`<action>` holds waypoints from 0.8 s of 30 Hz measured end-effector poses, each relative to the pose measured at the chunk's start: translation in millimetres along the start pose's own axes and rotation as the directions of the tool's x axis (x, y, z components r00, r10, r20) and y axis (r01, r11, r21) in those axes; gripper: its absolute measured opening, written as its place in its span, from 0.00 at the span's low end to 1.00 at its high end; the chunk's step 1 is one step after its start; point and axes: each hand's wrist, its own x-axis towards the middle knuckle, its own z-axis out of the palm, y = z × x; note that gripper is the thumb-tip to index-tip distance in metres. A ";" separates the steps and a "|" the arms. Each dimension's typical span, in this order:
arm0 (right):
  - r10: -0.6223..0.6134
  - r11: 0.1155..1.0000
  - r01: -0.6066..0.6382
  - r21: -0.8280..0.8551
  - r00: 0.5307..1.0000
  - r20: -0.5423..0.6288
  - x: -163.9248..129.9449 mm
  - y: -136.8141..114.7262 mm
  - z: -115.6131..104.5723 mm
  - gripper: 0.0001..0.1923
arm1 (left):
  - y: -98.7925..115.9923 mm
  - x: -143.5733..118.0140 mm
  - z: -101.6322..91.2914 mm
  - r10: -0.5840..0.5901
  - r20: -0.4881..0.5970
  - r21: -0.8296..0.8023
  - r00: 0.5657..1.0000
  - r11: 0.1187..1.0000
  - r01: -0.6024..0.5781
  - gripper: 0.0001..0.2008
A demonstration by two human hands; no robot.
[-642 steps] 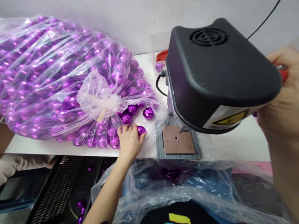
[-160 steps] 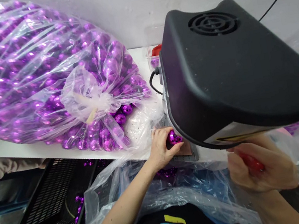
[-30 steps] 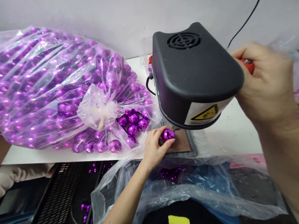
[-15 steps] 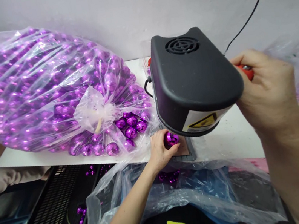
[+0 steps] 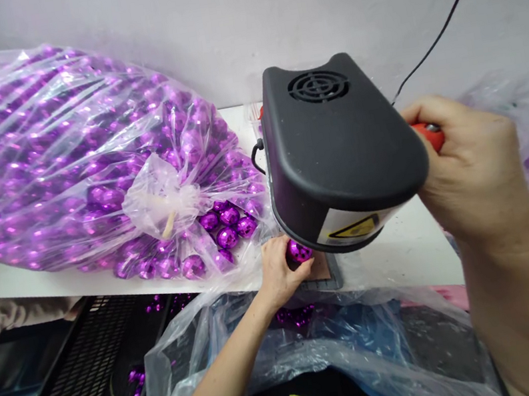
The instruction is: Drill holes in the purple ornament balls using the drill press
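My left hand (image 5: 279,268) is closed around a shiny purple faceted ball (image 5: 298,250), under the front edge of a black machine housing (image 5: 337,145). Beneath the ball lies a brown pad (image 5: 320,268) on the machine's grey base (image 5: 336,276). My right hand (image 5: 474,163) is wrapped round a red handle (image 5: 430,135) at the housing's right side; most of that handle is hidden by the fingers. The housing hides the machine's working part. Several loose purple balls (image 5: 228,236) lie just left of my left hand, at the mouth of a clear bag.
A big clear bag (image 5: 86,160) full of purple balls covers the left of the white table (image 5: 415,250). An open plastic bag (image 5: 179,354) hangs at the front edge over my lap, with purple balls inside. A black crate (image 5: 65,373) stands lower left. A cable (image 5: 455,4) runs up the wall.
The whole view has shifted slightly, so things sit a little further left. The ball under the housing has turned a little in my left hand. My right hand keeps its hold on the handle.
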 end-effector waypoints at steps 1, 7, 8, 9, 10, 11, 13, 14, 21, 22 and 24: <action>-0.004 1.000 0.004 -0.007 1.000 0.002 1.0 -0.1 -0.1 0.23 | -0.1 -0.5 0.2 -0.001 0.002 -0.001 1.000 1.000 0.001 0.19; -0.059 0.998 0.056 -0.040 0.996 -0.070 -7.5 0.5 1.3 0.21 | 0.5 -2.3 -0.2 -0.016 0.030 0.001 0.999 1.000 0.016 0.19; -0.083 0.995 0.078 -0.056 0.992 -0.099 -14.2 1.2 1.4 0.19 | 1.0 -2.3 -0.6 -0.017 0.032 -0.004 0.999 1.000 0.018 0.19; -0.112 0.992 0.103 -0.079 0.985 -0.131 -22.8 2.2 1.5 0.17 | 1.6 -2.3 -1.1 -0.020 0.031 -0.012 0.999 1.000 0.020 0.21; -0.140 0.987 0.123 -0.107 0.976 -0.165 -33.0 3.7 1.4 0.15 | 2.3 -2.4 -1.7 -0.022 0.028 -0.022 0.999 1.000 0.022 0.23; -0.165 0.980 0.138 -0.141 0.965 -0.202 -44.4 5.6 1.4 0.13 | 3.0 -2.5 -2.3 -0.023 0.024 -0.034 0.999 0.999 0.024 0.25; -0.208 0.963 0.160 -0.217 0.952 -0.225 -68.1 10.6 1.2 0.15 | 4.9 -2.5 -3.8 -0.022 0.021 -0.058 1.000 0.998 0.023 0.28; -0.194 0.966 0.150 -0.210 0.958 -0.209 -79.1 13.5 1.2 0.16 | 5.9 -2.4 -4.6 -0.022 0.024 -0.067 0.999 0.998 0.024 0.28; -0.267 0.954 0.257 -0.151 0.962 -0.048 -121.5 35.8 6.0 0.05 | 10.5 -0.1 -7.8 -0.011 0.019 -0.042 1.000 0.999 0.012 0.24; -0.267 0.954 0.256 -0.156 0.963 -0.050 -123.9 37.9 7.4 0.05 | 10.6 -0.2 -7.7 -0.013 0.019 -0.040 1.000 0.999 0.014 0.24; -0.256 0.956 0.243 -0.162 0.965 -0.059 -127.4 40.5 10.5 0.06 | 10.7 -0.6 -7.2 -0.025 0.016 -0.033 1.000 0.999 0.026 0.24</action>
